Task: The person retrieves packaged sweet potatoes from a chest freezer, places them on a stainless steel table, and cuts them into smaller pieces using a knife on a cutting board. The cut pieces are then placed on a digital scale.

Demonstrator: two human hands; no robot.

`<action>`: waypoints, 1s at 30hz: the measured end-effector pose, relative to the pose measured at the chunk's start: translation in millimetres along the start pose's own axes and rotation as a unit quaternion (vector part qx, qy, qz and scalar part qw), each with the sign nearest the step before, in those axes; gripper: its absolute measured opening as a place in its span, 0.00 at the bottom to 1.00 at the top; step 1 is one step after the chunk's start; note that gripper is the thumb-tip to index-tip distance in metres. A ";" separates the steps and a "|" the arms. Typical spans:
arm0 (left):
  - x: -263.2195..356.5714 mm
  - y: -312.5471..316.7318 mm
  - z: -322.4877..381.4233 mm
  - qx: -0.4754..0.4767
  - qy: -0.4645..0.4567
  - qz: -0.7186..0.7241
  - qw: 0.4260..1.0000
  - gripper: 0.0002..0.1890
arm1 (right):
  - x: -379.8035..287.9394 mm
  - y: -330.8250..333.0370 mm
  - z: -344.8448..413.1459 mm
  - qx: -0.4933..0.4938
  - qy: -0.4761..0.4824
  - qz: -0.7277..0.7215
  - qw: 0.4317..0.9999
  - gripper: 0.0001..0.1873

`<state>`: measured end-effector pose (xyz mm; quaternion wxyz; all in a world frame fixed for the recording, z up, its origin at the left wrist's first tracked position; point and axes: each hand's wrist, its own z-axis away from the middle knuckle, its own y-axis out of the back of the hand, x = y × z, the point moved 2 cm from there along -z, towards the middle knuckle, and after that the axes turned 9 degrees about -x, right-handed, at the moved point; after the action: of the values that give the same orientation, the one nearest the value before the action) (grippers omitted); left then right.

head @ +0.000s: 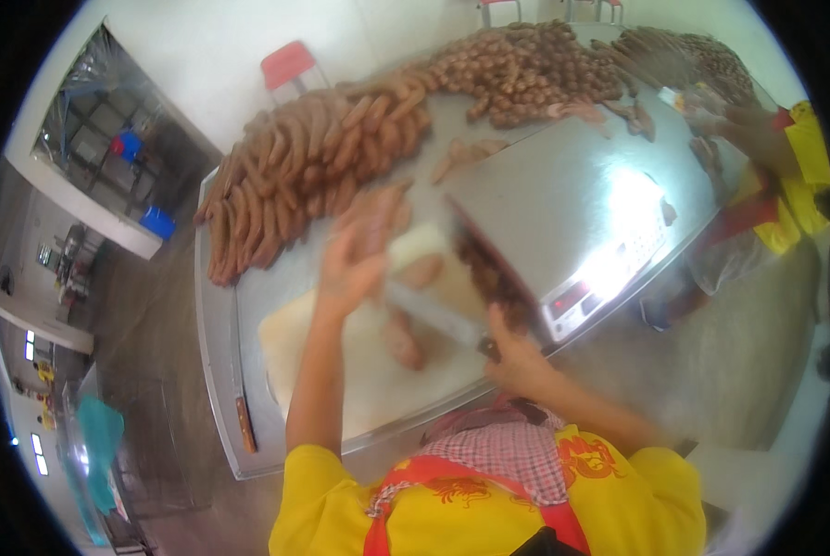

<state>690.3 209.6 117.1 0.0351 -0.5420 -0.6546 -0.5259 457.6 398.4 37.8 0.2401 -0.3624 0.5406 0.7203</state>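
My right hand [523, 358] grips the dark handle of a knife [436, 313], its broad blade pointing left over a pale cutting board [311, 347]. Beneath and beside the blade lie brown sausage pieces [407, 344] on the board. My left hand [352, 267] is raised over the board's far left part, blurred by motion. Brownish sausages [387, 205] show at its fingers; whether it holds them is too blurred to tell. Close to my right hand, a dark heap [484, 274] sits along the left side of a digital scale [547, 201].
Long sausages [318, 146] are piled at the far left of the metal table [213, 368], small round links [533, 69] at the back. A wooden-handled long knife [246, 424] lies by the left edge. A co-worker [769, 153] works at the right. A red stool [288, 64] stands behind.
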 end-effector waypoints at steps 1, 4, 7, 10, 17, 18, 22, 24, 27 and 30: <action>9.3 -34.6 -20.5 -0.086 0.045 0.238 0.966 0.32 | 3.8 -5.7 -2.6 -0.020 -0.020 0.007 1.000 0.49; 55.0 -130.1 -95.9 -0.024 -0.122 -0.041 0.991 0.26 | 15.2 -16.9 -9.5 -0.026 0.032 0.028 0.999 0.49; 84.8 -213.7 -133.0 -0.104 -0.043 -0.118 0.987 0.26 | 32.9 -7.5 -10.8 -0.054 0.073 0.002 0.996 0.47; 91.2 -245.7 -145.4 -0.189 0.075 -0.112 0.973 0.41 | 51.3 0.0 -7.3 -0.107 0.019 -0.114 0.988 0.43; 76.3 -110.8 -51.3 0.106 -0.024 -0.040 0.993 0.24 | 49.3 -4.9 2.3 -0.011 0.101 -0.204 0.974 0.40; 70.0 -94.4 -12.2 0.134 0.098 -0.088 0.982 0.20 | 46.5 -1.7 3.0 0.018 0.138 -0.177 0.974 0.39; 20.9 -99.8 96.7 0.157 0.338 -0.266 0.889 0.31 | 40.4 3.2 5.9 0.023 0.142 -0.223 0.964 0.39; -0.8 -129.4 120.1 0.135 0.397 -0.361 0.833 0.35 | 41.1 4.3 8.6 -0.011 0.141 -0.265 0.954 0.39; -14.3 -145.9 127.3 0.108 0.400 -0.383 0.826 0.35 | 42.3 6.7 13.9 0.026 0.181 -0.265 0.947 0.38; -25.4 -139.7 111.0 0.047 0.370 -0.369 0.851 0.32 | 46.0 3.6 16.5 -0.016 0.157 -0.296 0.942 0.38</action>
<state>654.6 292.8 -38.8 0.1036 -0.0231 -0.7690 -0.6304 422.0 410.9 6.5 0.3485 -0.6184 0.4280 0.5595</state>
